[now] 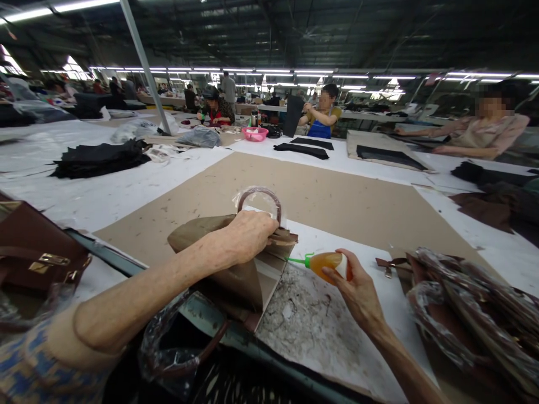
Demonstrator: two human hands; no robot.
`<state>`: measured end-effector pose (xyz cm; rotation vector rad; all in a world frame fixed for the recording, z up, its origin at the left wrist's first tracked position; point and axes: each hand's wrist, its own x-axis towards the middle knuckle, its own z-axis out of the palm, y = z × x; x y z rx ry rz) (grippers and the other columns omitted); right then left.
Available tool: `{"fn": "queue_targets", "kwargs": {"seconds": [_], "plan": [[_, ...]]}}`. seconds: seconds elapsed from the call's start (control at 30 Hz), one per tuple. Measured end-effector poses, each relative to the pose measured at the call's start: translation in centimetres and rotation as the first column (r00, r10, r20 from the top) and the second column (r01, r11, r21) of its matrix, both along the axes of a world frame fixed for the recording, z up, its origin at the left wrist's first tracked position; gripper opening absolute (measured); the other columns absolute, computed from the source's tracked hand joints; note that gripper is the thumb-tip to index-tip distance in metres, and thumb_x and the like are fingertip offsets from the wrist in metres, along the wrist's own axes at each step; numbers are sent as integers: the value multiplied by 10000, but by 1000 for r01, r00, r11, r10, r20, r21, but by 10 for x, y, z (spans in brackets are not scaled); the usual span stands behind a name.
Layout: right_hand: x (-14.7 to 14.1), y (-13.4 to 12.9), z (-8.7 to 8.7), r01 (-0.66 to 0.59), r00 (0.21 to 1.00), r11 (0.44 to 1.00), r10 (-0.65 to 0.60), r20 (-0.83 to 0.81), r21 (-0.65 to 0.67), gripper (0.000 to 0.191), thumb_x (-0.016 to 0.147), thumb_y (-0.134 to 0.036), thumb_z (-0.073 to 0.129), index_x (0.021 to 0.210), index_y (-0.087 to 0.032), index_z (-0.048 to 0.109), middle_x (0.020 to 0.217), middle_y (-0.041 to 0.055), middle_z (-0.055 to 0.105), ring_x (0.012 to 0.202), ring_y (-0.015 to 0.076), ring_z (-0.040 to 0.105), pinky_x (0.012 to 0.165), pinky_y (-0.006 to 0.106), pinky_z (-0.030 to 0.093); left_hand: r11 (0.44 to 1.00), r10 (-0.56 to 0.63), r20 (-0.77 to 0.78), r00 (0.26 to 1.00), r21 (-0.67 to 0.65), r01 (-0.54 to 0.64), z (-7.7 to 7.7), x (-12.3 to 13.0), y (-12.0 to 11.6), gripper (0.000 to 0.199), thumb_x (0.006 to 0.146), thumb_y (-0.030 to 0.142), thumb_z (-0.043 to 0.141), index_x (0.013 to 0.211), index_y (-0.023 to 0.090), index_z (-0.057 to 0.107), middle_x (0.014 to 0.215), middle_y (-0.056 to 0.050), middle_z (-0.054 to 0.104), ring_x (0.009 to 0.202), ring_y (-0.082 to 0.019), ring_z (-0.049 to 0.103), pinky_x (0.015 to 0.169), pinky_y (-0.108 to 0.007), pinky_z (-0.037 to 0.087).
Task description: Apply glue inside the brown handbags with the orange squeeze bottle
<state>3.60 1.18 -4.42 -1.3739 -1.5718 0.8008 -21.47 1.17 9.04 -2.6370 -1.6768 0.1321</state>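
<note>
The right grip (357, 290) is wrapped around an amber bottle (322, 262), green nozzle (308, 260) pointing left, close to the brown bag (236, 280); too hard a squeeze could drip liquid on it. The left grip (252, 235) is clamped on the bag's top, beside its handle (276, 203); slackening might let it tip. Below the nozzle, the littered surface (315, 322) could smear grime onto the bag.
</note>
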Motion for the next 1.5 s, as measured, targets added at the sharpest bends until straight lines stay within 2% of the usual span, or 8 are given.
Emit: {"fn": "queue_targets", "kwargs": {"seconds": [0.17,0.3,0.43,0.7,1.0,1.27,1.37,1.5], "plan": [[3,-3,-3,-76,995,995,72,-63,-65,461,754,-488,630,1086,-201,490,852,17,568,750,222,520,655,297,433,1000,7,10,1000,24,-8,-7,-2,-5,154,805,201,488,904,151,596,903,-93,623,796,-232,586,678,-336,443],[4,-6,-4,-122,988,988,111,-109,-96,421,754,-475,641,1054,-213,506,855,13,577,780,231,523,662,298,430,998,-31,18,999,56,30,-12,-5,-11,151,807,154,456,893,159,580,890,-81,608,811,-236,582,677,-346,444],[7,-8,-3,-150,980,982,132,-148,-118,386,736,-455,660,1018,-226,529,865,7,582,818,236,521,682,298,430,999,-19,2,1000,30,19,-12,-5,-18,112,809,166,476,875,161,567,868,-77,600,786,-231,586,653,-336,445],[12,-7,-10,-128,977,975,92,-193,-184,393,740,-455,647,1017,-206,523,900,30,577,848,258,536,700,344,445,996,-39,-15,999,85,40,-21,-7,-30,97,798,168,503,881,157,552,869,-84,598,767,-249,589,640,-358,452],[9,-13,-9,-157,975,964,116,-191,-212,380,715,-450,662,977,-197,555,844,20,591,797,237,532,667,309,423,996,-30,-12,999,79,31,-28,-10,-30,108,803,163,491,895,162,547,878,-82,587,782,-230,580,664,-344,443],[14,-17,-17,-170,965,951,108,-240,-257,420,711,-485,665,1002,-200,563,908,31,607,866,246,543,727,308,445,989,-66,-22,998,131,68,-32,-13,-32,111,778,175,528,888,166,533,871,-65,580,770,-227,577,620,-325,442],[13,-19,-16,-173,963,950,109,-246,-259,426,717,-491,655,1005,-194,555,920,41,605,875,255,546,743,325,450,987,-70,-26,997,145,73,-34,-13,-32,115,783,151,502,893,170,532,847,-61,580,751,-224,577,605,-322,434],[9,-23,-11,-207,961,943,146,-234,-259,401,716,-466,660,992,-197,550,882,27,592,821,234,541,691,303,460,991,-37,-25,999,129,40,-33,-11,-33,121,804,127,461,885,168,541,849,-67,582,742,-217,578,620,-323,427]]}}
